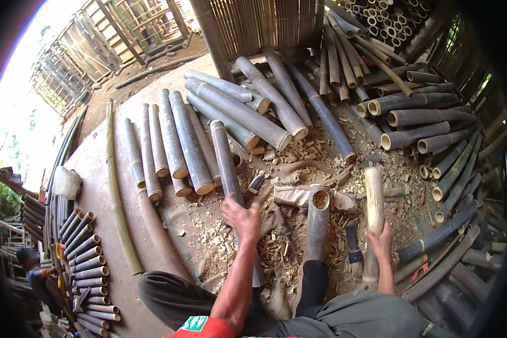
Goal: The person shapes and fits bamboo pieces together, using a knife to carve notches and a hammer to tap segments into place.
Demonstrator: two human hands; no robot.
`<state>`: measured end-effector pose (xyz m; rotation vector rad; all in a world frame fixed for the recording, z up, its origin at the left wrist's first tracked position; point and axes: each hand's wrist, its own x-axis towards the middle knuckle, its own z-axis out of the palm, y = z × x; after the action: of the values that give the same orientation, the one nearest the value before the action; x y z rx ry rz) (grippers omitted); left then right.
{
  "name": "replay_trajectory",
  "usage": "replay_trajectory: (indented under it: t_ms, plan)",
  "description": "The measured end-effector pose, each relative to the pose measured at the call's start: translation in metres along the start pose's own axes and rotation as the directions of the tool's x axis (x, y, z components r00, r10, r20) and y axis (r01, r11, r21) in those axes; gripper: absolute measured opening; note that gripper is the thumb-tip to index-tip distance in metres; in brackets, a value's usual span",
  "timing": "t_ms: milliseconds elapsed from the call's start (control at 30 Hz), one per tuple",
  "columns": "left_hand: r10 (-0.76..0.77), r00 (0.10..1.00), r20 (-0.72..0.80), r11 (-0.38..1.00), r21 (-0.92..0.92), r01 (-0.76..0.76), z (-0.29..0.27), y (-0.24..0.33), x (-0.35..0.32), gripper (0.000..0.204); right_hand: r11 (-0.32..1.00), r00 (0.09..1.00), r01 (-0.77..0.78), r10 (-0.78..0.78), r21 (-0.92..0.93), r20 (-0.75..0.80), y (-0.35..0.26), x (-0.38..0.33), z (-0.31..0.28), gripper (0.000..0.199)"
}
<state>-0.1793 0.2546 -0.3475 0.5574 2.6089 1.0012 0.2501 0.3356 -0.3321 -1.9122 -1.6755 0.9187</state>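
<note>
My left hand (243, 218) is closed around a long grey bamboo pole (225, 160), which slants from my lap up and away to the left. On the right, my right hand (381, 242) grips a thick wooden club (374, 197); its upper part is pale and worn. Between the hands, a bamboo tube (317, 222) points away from me, its cut end pale inside. Beyond it lies a rough wooden block (293, 196). A dark-handled tool (352, 248) rests left of the club. Another dark tool (256, 183) lies just right of the pole.
Wood chips (219, 231) cover the ground around me. Several bamboo poles (180, 141) lie ahead on the left, and stacked bamboo (422, 118) fills the right side. A long curved pole (115, 191) lies at left. Another person (39, 276) is at far left, behind bamboo pieces (90, 270).
</note>
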Motion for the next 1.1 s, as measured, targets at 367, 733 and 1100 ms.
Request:
replay_trajectory:
  t_ms: [367, 733, 1100]
  plan:
    - [-0.153, 0.964, 0.219, 0.812, -0.528, 0.249, -0.013, -0.037, 0.083, 0.053, 0.804, 0.981, -0.142, 0.039, -0.577, -0.188, 0.122, -0.066, 0.022, 0.086]
    - [0.731, 0.603, 0.319, 0.412, -0.911, -0.017, -0.090, 0.248, 0.006, 0.060, 0.835, 0.987, -0.107, 0.025, -0.540, -0.156, 0.125, -0.056, 0.007, 0.081]
    - [0.882, 0.401, 0.249, 0.355, -0.910, -0.216, -0.060, 0.267, -0.064, 0.049, 0.912, 0.994, -0.093, 0.062, -0.399, -0.091, 0.143, -0.051, 0.000, 0.083]
